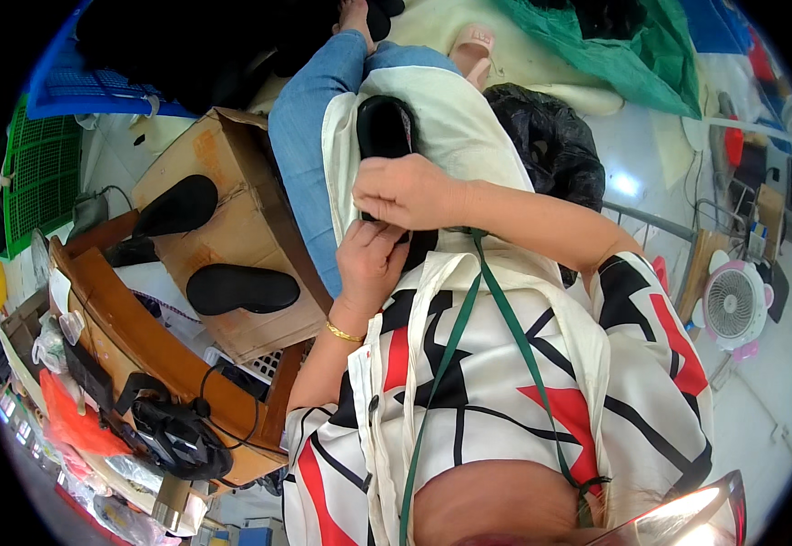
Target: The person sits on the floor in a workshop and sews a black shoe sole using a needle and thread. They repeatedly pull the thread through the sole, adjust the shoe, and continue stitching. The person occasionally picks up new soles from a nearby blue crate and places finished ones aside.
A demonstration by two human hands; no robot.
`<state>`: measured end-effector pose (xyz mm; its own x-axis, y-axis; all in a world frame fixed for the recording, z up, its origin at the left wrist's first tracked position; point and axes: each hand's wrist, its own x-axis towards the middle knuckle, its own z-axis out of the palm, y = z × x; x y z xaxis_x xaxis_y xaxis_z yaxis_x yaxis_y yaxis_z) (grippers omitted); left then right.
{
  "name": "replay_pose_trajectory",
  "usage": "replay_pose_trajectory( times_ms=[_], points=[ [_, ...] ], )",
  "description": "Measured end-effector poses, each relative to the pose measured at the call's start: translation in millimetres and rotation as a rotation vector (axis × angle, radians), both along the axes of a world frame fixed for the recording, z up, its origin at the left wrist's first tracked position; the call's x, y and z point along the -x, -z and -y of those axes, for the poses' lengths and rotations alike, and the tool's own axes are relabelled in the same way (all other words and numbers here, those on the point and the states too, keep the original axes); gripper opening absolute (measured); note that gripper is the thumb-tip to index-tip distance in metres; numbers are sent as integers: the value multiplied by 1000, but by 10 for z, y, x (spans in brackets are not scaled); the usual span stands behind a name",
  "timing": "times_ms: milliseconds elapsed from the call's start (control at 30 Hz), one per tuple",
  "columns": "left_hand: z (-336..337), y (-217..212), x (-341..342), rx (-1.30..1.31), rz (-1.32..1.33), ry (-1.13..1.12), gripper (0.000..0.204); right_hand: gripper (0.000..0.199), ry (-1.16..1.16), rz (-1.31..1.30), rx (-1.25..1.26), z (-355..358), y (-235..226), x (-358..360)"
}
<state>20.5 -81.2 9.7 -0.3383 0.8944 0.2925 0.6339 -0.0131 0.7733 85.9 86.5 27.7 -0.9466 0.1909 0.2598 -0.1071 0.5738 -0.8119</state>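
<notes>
A black shoe sole [383, 129] lies lengthwise in my lap on the cream apron [455, 118], its rounded far end showing past my hands. My right hand [409, 191] is closed over its middle from the right, fingers bent and pressed together. Just below, my left hand [368, 264], with a gold bracelet at the wrist, is closed at its near part, fingertips close to the right hand. What lies between my fingertips is hidden. Two similar black soles, one farther [177, 206] and one nearer [243, 289], rest on a cardboard box [232, 232] to my left.
A curved wooden table [132, 337] on the left holds a black strapped device [177, 437] with a cable. Green [41, 177] and blue [95, 91] plastic crates stand far left. A black plastic bag [550, 136] is beyond my right knee; a fan [735, 305] stands at right.
</notes>
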Motion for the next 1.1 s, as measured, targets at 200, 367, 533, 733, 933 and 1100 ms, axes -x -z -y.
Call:
replay_pose_trajectory(
  times_ms=[200, 367, 533, 733, 933, 1100],
  points=[
    [-34, -128, 51, 163, 118, -50, 23, 20, 132, 496, 953, -147, -137, -83],
    [-67, -105, 121, 87, 135, 35, 21, 18, 171, 550, 1235, -131, -120, -197],
    [-88, -206, 178, 178, 138, 87, 18, 17, 262, 345, 1476, -181, -33, -295],
    [-134, -263, 223, 269, 91, 168, 16, 16, 344, 197, 1581, -262, 43, -372],
    [-180, -295, 276, 357, 138, 220, 14, 17, 351, 191, 1593, -222, -54, -317],
    [-249, -240, 340, 404, 237, 261, 14, 18, 326, 64, 1685, -302, -197, -139]
  ],
)
